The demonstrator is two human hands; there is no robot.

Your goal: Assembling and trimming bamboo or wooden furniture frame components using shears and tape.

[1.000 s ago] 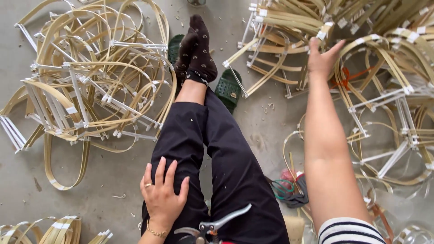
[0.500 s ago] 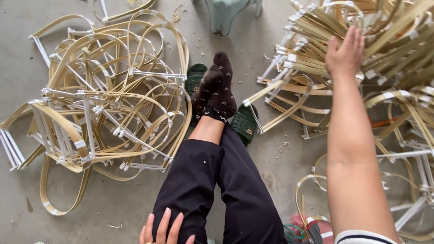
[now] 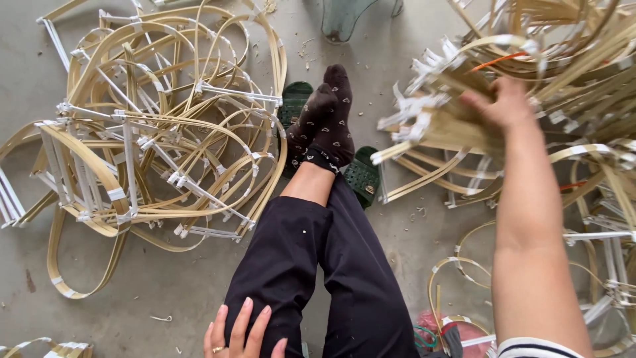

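A bundle of bamboo strips, bound at the ends with white tape, is gripped by the right hand, whose fingers are closed around the strips at the upper right of the view; the bundle is held just above the tangled heap of bent bamboo frames that is spread over the floor on that side, and some blur is seen on the hand and strips. The left hand is laid flat on the left thigh at the bottom edge, its fingers spread open and nothing held; a ring is worn on one of them. Black trousers are worn, and the legs are stretched out and crossed at the ankles, with dark patterned socks resting on green slippers. A second pile of looped bamboo frames is seen on the grey concrete floor to the left, well apart from both hands. A striped sleeve is seen at the right arm's lower end.
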